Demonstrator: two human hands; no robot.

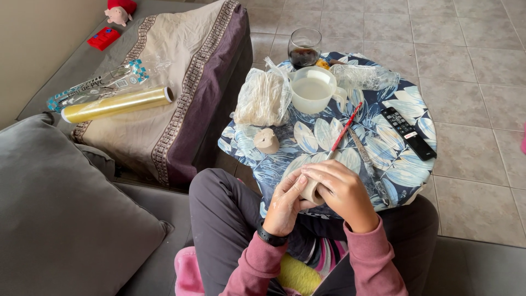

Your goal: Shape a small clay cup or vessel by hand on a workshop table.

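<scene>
Pale clay lump (312, 192) cupped between left hand (286, 204) and right hand (342, 193), both closed round it (steadied over the lap); white cup (312, 89) kept within reach.

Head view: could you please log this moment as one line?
left hand: on clay piece | right hand: on same | table: jug, remote
</scene>
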